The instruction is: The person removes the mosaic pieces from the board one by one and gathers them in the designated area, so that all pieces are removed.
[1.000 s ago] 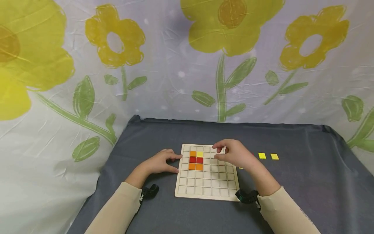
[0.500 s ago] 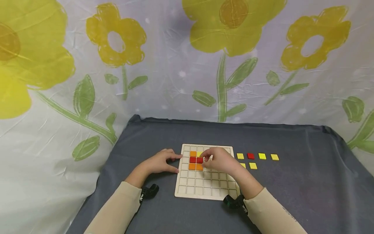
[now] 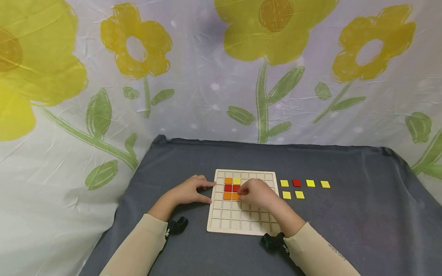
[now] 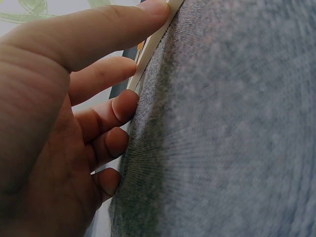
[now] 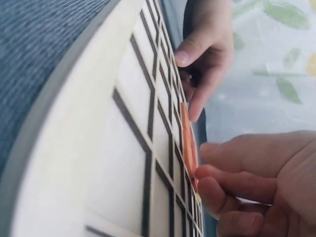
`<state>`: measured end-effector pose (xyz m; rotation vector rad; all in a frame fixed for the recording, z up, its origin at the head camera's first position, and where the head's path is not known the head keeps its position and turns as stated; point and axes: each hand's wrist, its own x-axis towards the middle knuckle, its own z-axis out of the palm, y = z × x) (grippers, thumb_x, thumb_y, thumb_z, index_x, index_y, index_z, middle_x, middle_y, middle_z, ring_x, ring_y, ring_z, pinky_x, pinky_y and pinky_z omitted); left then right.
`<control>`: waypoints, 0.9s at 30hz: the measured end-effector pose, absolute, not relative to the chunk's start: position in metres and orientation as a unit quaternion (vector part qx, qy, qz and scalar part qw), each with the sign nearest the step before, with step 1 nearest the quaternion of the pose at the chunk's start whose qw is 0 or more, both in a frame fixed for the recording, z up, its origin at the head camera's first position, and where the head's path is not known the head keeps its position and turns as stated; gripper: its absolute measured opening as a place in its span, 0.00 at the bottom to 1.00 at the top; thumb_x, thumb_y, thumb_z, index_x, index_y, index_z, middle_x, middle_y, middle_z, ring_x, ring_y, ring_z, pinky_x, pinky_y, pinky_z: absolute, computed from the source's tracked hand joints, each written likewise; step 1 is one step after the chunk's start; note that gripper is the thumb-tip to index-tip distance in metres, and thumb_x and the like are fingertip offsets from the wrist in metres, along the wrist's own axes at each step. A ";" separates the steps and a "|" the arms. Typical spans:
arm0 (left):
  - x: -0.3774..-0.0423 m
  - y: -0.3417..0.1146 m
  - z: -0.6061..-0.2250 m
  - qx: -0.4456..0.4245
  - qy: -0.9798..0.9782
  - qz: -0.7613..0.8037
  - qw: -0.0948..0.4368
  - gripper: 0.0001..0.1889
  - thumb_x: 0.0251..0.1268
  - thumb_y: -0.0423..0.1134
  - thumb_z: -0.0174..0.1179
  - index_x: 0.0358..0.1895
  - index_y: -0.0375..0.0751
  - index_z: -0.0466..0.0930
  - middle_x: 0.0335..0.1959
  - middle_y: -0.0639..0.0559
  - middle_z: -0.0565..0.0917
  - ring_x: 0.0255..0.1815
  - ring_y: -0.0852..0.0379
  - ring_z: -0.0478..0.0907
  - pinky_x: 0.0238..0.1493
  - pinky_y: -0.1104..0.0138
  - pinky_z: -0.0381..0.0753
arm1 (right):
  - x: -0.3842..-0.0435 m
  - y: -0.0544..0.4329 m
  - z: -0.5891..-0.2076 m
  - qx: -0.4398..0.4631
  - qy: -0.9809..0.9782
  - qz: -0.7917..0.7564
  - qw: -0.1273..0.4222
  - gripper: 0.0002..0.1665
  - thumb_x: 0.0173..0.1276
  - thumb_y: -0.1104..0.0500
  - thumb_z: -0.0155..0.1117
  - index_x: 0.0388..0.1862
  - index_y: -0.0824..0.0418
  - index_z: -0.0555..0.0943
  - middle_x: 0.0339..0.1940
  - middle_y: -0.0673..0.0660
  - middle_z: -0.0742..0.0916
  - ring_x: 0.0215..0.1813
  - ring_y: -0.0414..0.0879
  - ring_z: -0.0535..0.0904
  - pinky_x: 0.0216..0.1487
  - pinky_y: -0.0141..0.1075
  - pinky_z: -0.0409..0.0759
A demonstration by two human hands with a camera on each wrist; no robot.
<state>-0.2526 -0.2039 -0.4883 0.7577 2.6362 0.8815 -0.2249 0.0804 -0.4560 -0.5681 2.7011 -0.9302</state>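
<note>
Right sleeve, illegible print, right fingers over gridded board

Both arms reach forward, angled toward each other. The left hand spreads thumb and forefinger apart, other fingers loosely bent — the right hand slants inward, fingers bent, thumb tip near the forefinger's.
</note>
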 end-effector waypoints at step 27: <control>-0.253 -0.205 -0.491 0.258 0.910 0.298 0.128 0.37 0.56 0.50 0.78 0.70 0.47 0.79 0.38 0.56 0.74 0.41 0.55 0.65 0.42 0.60 0.66 | -0.218 0.069 -0.456 -0.140 0.914 -0.371 0.082 0.09 0.59 0.63 0.80 0.35 0.61 0.87 0.28 0.49 0.85 0.33 0.43 0.78 0.40 0.39 0.78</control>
